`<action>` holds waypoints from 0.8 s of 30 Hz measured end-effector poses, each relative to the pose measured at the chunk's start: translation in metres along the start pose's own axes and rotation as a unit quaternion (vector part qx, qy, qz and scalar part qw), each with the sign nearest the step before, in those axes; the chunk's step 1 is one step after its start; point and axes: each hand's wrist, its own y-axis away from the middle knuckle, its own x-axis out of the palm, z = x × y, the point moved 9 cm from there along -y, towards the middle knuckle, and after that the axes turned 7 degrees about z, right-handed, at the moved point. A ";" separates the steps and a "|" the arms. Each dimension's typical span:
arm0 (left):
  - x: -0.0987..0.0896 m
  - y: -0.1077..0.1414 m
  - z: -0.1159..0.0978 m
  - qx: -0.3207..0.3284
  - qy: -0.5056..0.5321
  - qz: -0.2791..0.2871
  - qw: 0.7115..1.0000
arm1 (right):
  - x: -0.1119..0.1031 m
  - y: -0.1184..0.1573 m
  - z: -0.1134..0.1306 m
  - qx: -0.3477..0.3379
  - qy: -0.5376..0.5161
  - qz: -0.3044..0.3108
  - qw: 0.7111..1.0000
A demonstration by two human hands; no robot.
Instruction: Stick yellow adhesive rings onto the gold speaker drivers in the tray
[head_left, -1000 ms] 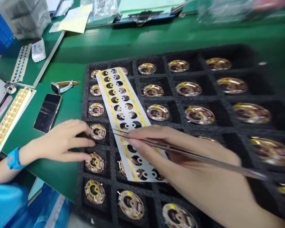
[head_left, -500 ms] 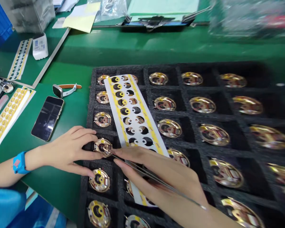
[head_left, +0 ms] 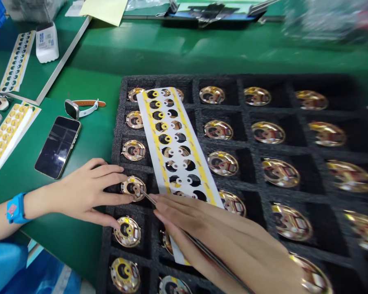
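Observation:
My right hand [head_left: 214,228] grips a pair of metal tweezers [head_left: 207,249]. The tweezer tips rest on a round gold-coloured electronic part [head_left: 133,186] in the leftmost column of a black foam tray [head_left: 117,134]. Fingers spread, my left hand [head_left: 86,194] reaches over the tray's left edge. Its index and middle fingertips are at the rim of that same part, and the thumb touches the part below [head_left: 127,231], which bears a yellow-and-black sticker. Beneath my right hand lies a white-and-yellow die-cut sticker sheet [head_left: 179,139], slanting across the tray and partly covered.
Left of the tray are a phone [head_left: 57,147] and a smartwatch [head_left: 79,109]. Sticker sheets [head_left: 10,134] and a white block-like pack [head_left: 47,43] lie farther left. A clipboard [head_left: 213,14] and clear plastic bags [head_left: 328,20] are at the back. More gold parts [head_left: 281,172] fill the tray.
The view has shifted slightly. My right hand has rolled over, its back now turned more upward, with the tweezer tips still at the same part. My left hand keeps its place beside it.

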 end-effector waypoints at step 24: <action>-0.009 -0.061 0.054 -0.066 -0.078 0.054 0.993 | -0.049 -0.038 -0.131 0.263 -0.186 -0.050 0.945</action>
